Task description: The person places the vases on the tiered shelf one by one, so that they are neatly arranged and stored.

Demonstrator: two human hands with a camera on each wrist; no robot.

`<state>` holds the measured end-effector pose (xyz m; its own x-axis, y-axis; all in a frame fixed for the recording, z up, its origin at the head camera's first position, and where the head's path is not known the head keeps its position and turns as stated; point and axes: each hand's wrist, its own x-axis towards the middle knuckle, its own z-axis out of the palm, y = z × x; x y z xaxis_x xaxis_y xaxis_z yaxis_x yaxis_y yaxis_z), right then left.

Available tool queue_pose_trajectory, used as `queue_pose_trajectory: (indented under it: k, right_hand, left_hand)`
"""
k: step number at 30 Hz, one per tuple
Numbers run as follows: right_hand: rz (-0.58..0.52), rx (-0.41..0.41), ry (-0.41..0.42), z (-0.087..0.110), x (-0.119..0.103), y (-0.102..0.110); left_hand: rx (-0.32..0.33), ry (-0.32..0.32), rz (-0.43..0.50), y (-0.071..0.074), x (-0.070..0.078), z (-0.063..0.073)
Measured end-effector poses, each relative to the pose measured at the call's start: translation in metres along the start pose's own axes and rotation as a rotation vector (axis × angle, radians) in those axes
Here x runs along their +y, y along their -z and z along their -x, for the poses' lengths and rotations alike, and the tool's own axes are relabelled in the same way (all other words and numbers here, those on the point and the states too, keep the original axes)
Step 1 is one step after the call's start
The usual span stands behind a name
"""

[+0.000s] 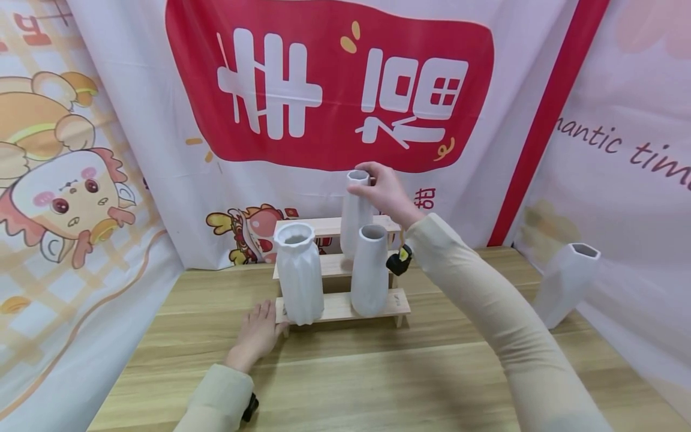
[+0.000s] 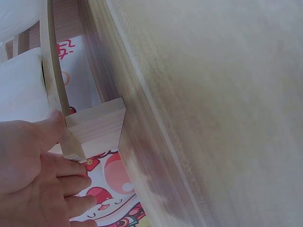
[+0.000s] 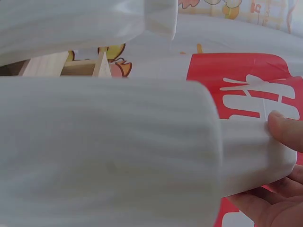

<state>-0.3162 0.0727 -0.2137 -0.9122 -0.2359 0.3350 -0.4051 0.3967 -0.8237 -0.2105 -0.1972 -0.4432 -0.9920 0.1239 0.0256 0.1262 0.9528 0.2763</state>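
Observation:
My right hand (image 1: 384,189) grips the top of a tall white vase (image 1: 353,222); the thumb lies on one side of its rim and fingers on the other. Its base meets the middle step of a wooden three-tier stand (image 1: 340,306), partly hidden by the smooth white vase (image 1: 370,276) in front. On the lowest step, at the left, stands a ribbed white vase (image 1: 300,279). My left hand (image 1: 260,330) rests at that step's left end with fingers extended. In the left wrist view, the thumb (image 2: 53,126) touches the board's edge.
A faceted white vase (image 1: 567,285) stands apart on the wooden table (image 1: 345,384), at the right near the side cloth. Behind the stand hangs a printed cloth (image 1: 335,150) with a red panel; more printed cloth borders both sides.

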Motion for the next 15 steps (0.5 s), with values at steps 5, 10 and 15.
queue_pose_trajectory:
  k: [5,10,15]
  right_hand:
    - [0.006,-0.008,0.017,-0.002,-0.005,-0.009]
    - [-0.004,-0.023,0.029,-0.004,-0.01,-0.02]
    - [-0.006,-0.015,0.032,-0.006,-0.013,-0.032]
  left_hand:
    - [-0.009,0.005,-0.006,0.0,0.001,0.0]
    - [-0.014,0.013,-0.001,0.001,0.002,0.001]
    - [-0.012,0.012,-0.003,0.002,0.002,0.001]
